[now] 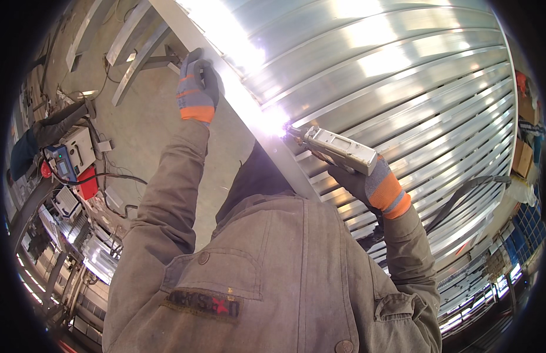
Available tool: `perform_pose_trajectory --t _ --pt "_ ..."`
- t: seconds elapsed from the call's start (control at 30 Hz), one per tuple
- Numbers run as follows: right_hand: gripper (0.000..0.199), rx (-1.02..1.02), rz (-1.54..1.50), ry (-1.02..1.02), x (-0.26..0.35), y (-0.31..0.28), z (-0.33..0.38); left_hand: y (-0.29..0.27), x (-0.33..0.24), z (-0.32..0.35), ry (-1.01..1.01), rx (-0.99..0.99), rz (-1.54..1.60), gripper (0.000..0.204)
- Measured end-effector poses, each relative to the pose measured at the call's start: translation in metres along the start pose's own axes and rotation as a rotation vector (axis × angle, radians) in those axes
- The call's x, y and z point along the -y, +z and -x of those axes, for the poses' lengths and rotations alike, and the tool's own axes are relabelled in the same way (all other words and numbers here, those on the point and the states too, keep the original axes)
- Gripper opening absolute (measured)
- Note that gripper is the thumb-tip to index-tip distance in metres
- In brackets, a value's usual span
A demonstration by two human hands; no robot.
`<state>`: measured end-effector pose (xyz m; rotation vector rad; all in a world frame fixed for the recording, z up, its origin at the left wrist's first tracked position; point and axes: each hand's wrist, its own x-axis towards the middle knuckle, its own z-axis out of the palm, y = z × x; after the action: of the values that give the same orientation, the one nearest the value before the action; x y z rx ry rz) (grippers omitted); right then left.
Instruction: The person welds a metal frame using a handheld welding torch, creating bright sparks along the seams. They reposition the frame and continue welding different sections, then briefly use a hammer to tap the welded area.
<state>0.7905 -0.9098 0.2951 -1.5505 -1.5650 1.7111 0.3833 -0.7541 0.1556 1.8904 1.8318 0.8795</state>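
My right hand [376, 183], in a grey and orange glove, is closed round a welding gun [342, 147] with a boxy silver body. A white-violet arc glares at the gun's tip, on the edge bar [240, 106] of a large slatted metal panel [367, 76]; the glare hides the spot being struck. My left hand [197, 88], gloved the same way, grips that same bar farther up, with its fingers curled at the edge. A thick dark cable [461, 197] lies across the slats to the right of my right hand.
At the left stands a blue and grey machine [64, 165] beside a red box [87, 181], with black cables [123, 176] on the floor. Bent metal bars [135, 70] rise at the upper left. Cardboard boxes [523, 159] stand at the far right. Another person's leg [64, 123] shows at the left.
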Motion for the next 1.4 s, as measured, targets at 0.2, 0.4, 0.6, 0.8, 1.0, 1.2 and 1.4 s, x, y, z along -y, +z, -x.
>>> perform_pose_trajectory --t 0.2,0.4,0.6,0.8,1.0,1.2,1.4 --pt "0.041 0.029 0.035 0.031 0.002 -0.005 0.002 0.001 0.002 0.000 0.019 -0.013 -0.013 0.007" --pt "0.041 0.059 0.066 0.050 0.004 -0.008 0.001 0.001 0.000 0.000 0.013 -0.020 0.006 0.008" --pt "0.042 0.060 0.086 0.044 0.006 -0.007 0.000 0.000 -0.002 -0.001 0.019 -0.020 0.014 0.007" --pt "0.041 0.081 0.121 0.073 0.012 -0.009 -0.002 0.000 -0.003 -0.001 -0.010 -0.008 0.034 0.006" --pt "0.039 0.105 0.260 0.056 0.015 -0.012 -0.007 0.001 -0.002 -0.001 0.002 -0.016 0.027 0.005" --pt "0.040 0.114 0.283 0.125 0.021 -0.012 -0.010 0.000 -0.001 -0.001 0.023 -0.023 0.028 0.005" --pt "0.046 0.141 0.374 0.140 0.034 -0.015 -0.017 0.000 0.001 -0.002 0.024 -0.016 0.010 0.007"
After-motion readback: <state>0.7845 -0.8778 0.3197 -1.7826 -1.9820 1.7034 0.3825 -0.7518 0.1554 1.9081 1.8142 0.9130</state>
